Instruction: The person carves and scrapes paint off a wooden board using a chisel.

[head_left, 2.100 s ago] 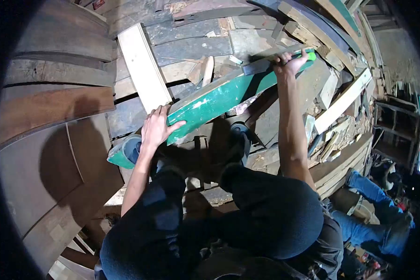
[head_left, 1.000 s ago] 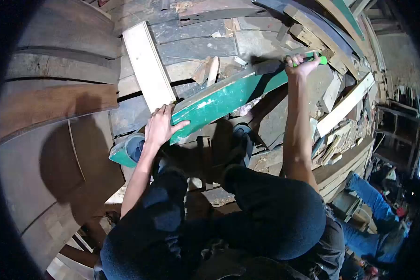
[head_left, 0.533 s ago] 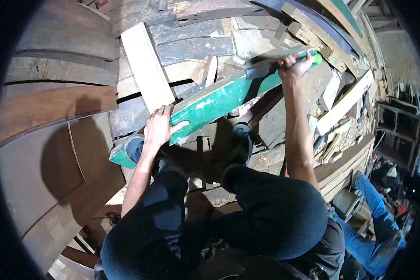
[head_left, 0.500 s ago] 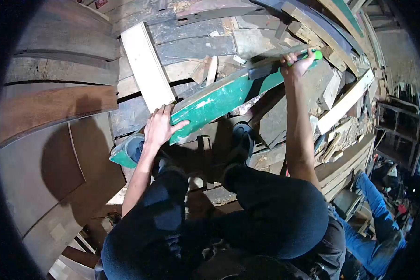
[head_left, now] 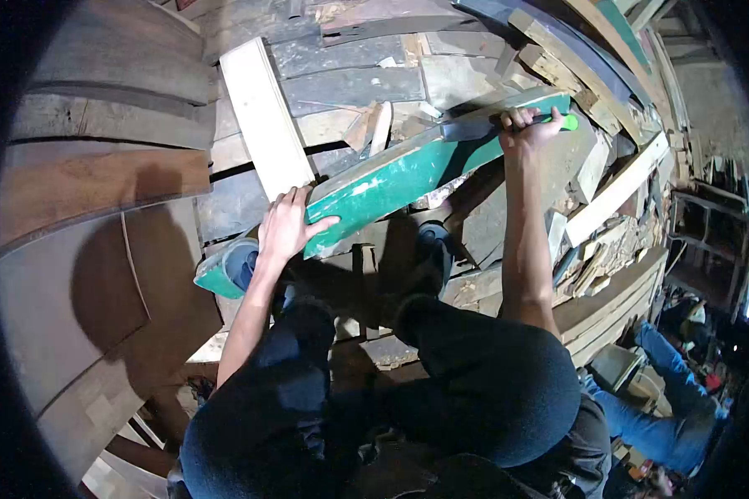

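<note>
A long board painted green (head_left: 391, 195), with worn white patches, slants across in front of my shins, its bare wooden edge facing up. My left hand (head_left: 283, 229) grips its left end, fingers over the upper edge and thumb on the green face. Near the board's right end, my right hand (head_left: 524, 133) is closed around a bladed hand tool (head_left: 466, 129) with a black and bright green handle. Its broad grey blade lies at the board's upper edge, pointing left; whether it cuts into the wood I cannot tell. The tool's exact kind is unclear.
A pale plank (head_left: 262, 116) lies beyond my left hand. Another green piece (head_left: 220, 279) is by my left foot. Stacked timber (head_left: 582, 71) and a pale strip (head_left: 616, 191) lie to the right, with wood scraps. Another person's blue-trousered leg (head_left: 666, 366) shows at lower right.
My right hand and the tool have come slightly lower, toward me, and the board's right end shows more. My left hand stays in place on the board.
</note>
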A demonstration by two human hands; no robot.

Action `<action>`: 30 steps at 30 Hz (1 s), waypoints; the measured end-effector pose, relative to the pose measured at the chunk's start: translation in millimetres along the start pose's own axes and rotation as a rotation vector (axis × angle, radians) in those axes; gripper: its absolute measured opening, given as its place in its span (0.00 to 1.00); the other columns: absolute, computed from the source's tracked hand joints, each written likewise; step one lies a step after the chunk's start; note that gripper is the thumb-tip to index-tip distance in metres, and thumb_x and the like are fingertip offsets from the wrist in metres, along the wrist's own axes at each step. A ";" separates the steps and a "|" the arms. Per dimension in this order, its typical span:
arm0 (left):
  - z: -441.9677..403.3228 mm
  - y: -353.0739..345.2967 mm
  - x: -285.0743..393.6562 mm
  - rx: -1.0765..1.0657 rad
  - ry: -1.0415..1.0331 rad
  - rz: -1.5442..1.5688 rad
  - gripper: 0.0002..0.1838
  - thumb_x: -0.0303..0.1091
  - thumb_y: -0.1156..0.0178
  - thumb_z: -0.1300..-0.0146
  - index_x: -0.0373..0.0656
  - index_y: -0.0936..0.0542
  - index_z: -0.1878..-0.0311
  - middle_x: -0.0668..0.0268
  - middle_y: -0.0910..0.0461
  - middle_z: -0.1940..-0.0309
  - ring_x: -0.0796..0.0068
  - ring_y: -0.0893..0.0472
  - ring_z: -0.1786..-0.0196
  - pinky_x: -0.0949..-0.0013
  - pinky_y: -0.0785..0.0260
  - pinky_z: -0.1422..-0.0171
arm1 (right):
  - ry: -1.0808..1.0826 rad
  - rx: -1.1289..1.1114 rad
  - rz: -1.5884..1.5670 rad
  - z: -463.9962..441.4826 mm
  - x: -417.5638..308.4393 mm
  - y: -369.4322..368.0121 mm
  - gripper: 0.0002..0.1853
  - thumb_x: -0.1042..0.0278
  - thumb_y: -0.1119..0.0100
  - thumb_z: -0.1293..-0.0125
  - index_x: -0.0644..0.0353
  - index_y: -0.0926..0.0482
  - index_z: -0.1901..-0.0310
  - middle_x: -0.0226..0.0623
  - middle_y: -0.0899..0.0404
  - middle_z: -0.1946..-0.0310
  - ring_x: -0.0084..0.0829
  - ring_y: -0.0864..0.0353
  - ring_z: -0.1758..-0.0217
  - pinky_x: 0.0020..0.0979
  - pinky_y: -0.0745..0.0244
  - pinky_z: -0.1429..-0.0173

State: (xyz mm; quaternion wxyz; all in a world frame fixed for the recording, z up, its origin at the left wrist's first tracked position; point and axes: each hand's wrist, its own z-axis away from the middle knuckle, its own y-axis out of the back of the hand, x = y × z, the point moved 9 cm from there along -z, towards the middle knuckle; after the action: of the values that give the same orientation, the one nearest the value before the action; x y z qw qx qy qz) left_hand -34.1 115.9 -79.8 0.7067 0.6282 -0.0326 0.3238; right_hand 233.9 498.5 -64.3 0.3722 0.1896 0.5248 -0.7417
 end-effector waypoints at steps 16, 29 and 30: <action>1.1 3.9 1.4 -0.029 0.039 0.003 0.46 0.69 0.34 0.44 0.34 0.23 0.39 0.47 0.18 0.49 0.45 0.17 0.45 0.47 0.23 0.42 | 0.291 -0.418 0.114 99.9 -20.1 -51.2 0.26 0.37 0.50 0.34 0.55 0.29 0.74 0.30 0.37 0.83 0.28 0.39 0.81 0.33 0.45 0.75; 3.3 1.4 -0.5 0.020 -0.060 0.046 0.45 0.66 0.33 0.45 0.35 0.26 0.36 0.48 0.18 0.52 0.44 0.18 0.47 0.48 0.25 0.41 | 0.824 -1.511 1.354 309.0 152.1 -135.3 0.36 0.36 0.25 0.70 0.58 0.24 0.67 0.38 0.23 0.75 0.44 0.19 0.70 0.43 0.25 0.60; 2.5 0.9 -1.5 0.033 -0.074 0.045 0.46 0.66 0.33 0.45 0.35 0.26 0.36 0.47 0.18 0.52 0.44 0.18 0.47 0.48 0.25 0.41 | 0.836 -1.504 1.411 305.9 157.6 -131.4 0.36 0.35 0.25 0.70 0.58 0.23 0.66 0.37 0.23 0.75 0.43 0.19 0.70 0.43 0.25 0.60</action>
State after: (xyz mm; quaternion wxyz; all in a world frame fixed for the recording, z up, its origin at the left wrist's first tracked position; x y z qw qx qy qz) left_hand -34.8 113.0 -79.2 0.6871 0.6503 -0.0678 0.3169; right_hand 66.1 184.2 29.0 0.5246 0.4067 0.6992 0.2656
